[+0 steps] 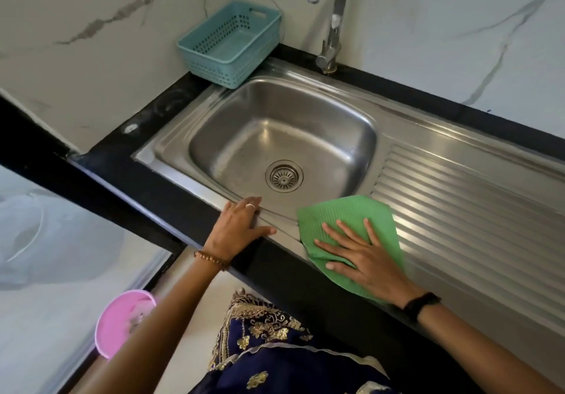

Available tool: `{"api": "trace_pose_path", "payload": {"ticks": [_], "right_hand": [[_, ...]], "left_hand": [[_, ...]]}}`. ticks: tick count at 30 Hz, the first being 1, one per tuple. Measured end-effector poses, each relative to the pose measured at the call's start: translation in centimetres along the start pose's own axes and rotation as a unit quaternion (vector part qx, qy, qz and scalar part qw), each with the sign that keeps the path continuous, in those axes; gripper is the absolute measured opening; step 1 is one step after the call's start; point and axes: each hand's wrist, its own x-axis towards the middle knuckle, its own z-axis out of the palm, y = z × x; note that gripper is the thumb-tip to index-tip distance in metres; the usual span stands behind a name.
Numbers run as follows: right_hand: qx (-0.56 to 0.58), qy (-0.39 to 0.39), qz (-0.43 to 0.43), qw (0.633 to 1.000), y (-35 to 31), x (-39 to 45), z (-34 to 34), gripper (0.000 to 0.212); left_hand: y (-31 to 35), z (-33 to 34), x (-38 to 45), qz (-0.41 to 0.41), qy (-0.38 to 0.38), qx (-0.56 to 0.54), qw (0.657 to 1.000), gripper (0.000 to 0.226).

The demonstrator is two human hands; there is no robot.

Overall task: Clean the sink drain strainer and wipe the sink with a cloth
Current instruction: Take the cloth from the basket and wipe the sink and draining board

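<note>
A steel sink sits in a black counter, with a round drain strainer seated in the bottom of the bowl. A green cloth lies spread on the sink's front rim, at the near corner of the ribbed drainboard. My right hand presses flat on the cloth with fingers straight and spread. My left hand rests on the front rim of the sink to the left of the cloth, fingers relaxed, holding nothing.
A chrome tap stands behind the bowl. A teal plastic basket sits at the back left corner. The ribbed drainboard stretches to the right. A pink bowl lies on the floor at lower left, below the black counter edge.
</note>
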Motion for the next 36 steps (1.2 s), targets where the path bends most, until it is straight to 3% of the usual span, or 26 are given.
{"api": "trace_pose_path", "payload": {"ticks": [3,7,12,17,22,25,32,36], "right_hand": [[0.050,0.007,-0.020,0.999,-2.9,5.1,-0.3,0.052],[0.159,0.000,-0.027,0.987,-7.4,13.1,-0.7,0.049],[0.244,0.032,-0.002,0.969,-9.9,15.6,-1.3,0.046],[0.210,0.066,-0.029,0.975,-7.7,10.2,-0.6,0.051],[0.214,0.040,0.017,0.976,-5.8,6.8,-1.0,0.046],[0.231,0.042,0.032,0.972,-7.7,9.4,-1.1,0.045],[0.276,0.044,0.017,0.960,-15.9,24.1,-2.8,0.040],[0.228,0.046,0.014,0.972,-19.2,29.3,-3.9,0.040]], "left_hand": [[-0.8,0.9,-2.0,-0.037,0.085,-0.096,0.991,0.075],[-3.7,0.4,-3.4,-0.068,0.137,-0.104,0.983,0.060],[-7.1,-2.7,-0.8,-0.061,0.122,-0.076,0.988,0.048],[-11.2,-5.8,3.4,-0.033,0.095,-0.049,0.994,0.041],[-16.0,-8.3,6.4,-0.018,0.071,0.016,0.997,0.041],[-17.7,-9.1,7.2,0.003,0.043,0.000,0.999,0.037],[-20.6,-11.2,8.3,0.090,0.065,0.018,0.994,0.029],[-21.9,-12.7,10.2,0.133,0.094,0.025,0.986,0.041]]}}
